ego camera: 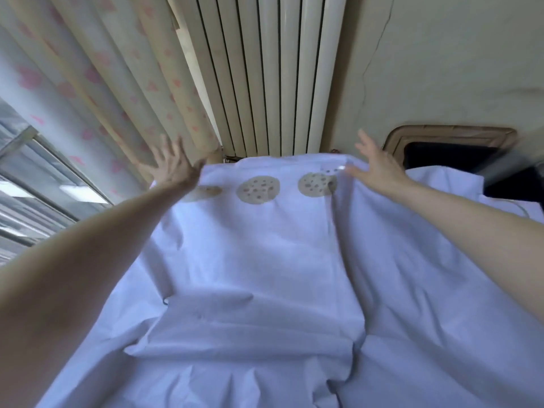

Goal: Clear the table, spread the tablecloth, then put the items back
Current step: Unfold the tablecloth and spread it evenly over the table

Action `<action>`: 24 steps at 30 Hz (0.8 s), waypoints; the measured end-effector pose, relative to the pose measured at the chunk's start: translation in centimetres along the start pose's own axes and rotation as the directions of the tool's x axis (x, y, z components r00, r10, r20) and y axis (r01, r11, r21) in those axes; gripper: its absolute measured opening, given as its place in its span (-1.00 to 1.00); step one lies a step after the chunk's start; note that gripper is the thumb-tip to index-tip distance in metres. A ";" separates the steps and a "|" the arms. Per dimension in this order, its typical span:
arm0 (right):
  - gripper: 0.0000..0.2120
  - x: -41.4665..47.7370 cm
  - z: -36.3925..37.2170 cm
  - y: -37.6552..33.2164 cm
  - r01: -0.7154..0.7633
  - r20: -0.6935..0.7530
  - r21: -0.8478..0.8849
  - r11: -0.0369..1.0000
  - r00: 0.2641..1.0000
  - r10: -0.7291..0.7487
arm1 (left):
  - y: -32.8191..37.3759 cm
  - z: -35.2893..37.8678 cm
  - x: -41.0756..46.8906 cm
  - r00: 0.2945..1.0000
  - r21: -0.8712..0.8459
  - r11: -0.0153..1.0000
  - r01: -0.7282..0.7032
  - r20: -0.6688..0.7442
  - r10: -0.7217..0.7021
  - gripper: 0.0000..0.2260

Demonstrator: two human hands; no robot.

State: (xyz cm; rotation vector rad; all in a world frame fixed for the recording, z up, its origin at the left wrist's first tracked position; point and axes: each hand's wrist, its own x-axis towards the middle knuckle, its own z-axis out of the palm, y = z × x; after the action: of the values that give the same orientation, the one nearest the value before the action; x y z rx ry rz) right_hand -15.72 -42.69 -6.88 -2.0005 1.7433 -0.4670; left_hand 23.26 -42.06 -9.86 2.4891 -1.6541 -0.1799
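Billowing in long rumpled folds, the pale lilac tablecloth fills most of what I can see from here. It lies draped beneath both outstretched arms, with a raised ridge running down just right of its middle. Its far edge sits close to the foot of the white ribbed radiator on the wall. Left of the radiator hangs a cream curtain dotted with pink hearts, and past that is a window. On the right, against the cream wall, stands something dark with a rounded tan frame; I cannot tell what it is.

The left hand is at the cloth's far left corner, fingers straight and fanned wide apart, its heel at the fabric's edge. The right hand is at the far edge too, fingers splayed the same way, with the blurred thumb touching the cloth. Between the hands runs a row of round tan cookie prints.
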 end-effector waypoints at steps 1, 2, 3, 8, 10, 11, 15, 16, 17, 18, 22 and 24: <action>-0.28 -0.7 0.6 0.4 0.051 0.101 -0.121 0.991 0.994 -0.039 | 1.1 0.9 -1.1 0.993 0.010 0.995 -0.100 0.067 0.099 -0.22; -0.32 -1.5 1.4 1.0 0.118 0.200 -0.249 0.961 0.978 -0.068 | 2.4 1.6 -2.7 0.977 0.005 0.986 -0.165 0.137 0.163 -0.24; -0.35 -2.5 2.1 1.6 0.185 0.300 -0.337 0.923 0.951 -0.081 | 3.9 2.3 -4.3 0.956 -0.011 0.978 -0.211 0.206 0.208 -0.28; -0.29 -7.9 4.8 5.2 0.307 0.606 -0.501 0.809 0.792 0.074 | 10.3 5.5 -12.4 0.763 -0.039 0.881 -0.471 0.484 0.429 -0.23; -0.28 -10.0 5.3 6.4 0.261 0.586 -0.501 0.825 0.804 0.101 | 11.5 6.8 -14.1 0.705 0.025 0.846 -0.532 0.567 0.427 -0.16; -0.30 -10.9 5.3 6.9 0.224 0.565 -0.492 0.841 0.817 0.113 | 11.7 7.4 -14.9 0.693 0.058 0.838 -0.543 0.594 0.408 -0.14; -0.35 -13.7 4.1 9.5 0.108 0.479 -0.532 0.840 0.856 0.194 | 11.3 8.4 -16.6 0.730 0.128 0.848 -0.515 0.584 0.355 -0.13; -0.35 -14.2 3.4 10.3 0.076 0.459 -0.543 0.837 0.861 0.219 | 11.5 8.3 -16.6 0.735 0.142 0.848 -0.510 0.585 0.344 -0.12; -0.36 -14.7 2.7 11.1 0.052 0.441 -0.557 0.829 0.864 0.242 | 11.9 8.0 -16.5 0.738 0.152 0.851 -0.502 0.588 0.330 -0.14; -0.36 -15.1 2.0 11.9 0.039 0.432 -0.574 0.818 0.863 0.262 | 12.6 7.6 -16.4 0.745 0.158 0.861 -0.484 0.590 0.311 -0.19; -0.40 -17.0 -1.3 14.1 -0.049 0.423 -0.536 0.843 0.848 0.318 | 16.4 6.5 -17.4 0.844 0.053 0.926 -0.374 0.433 0.316 -0.48; -0.50 -17.9 -2.8 15.3 -0.137 0.328 -0.430 0.892 0.897 0.296 | 18.3 6.8 -19.0 0.785 0.009 0.857 -0.516 0.405 0.468 -0.43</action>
State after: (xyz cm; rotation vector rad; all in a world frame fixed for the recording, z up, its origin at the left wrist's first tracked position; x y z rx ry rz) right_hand -32.60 -26.92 -12.06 -1.9380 1.8765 0.3730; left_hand -1.84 -31.95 -12.71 2.0796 -2.4865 -0.5569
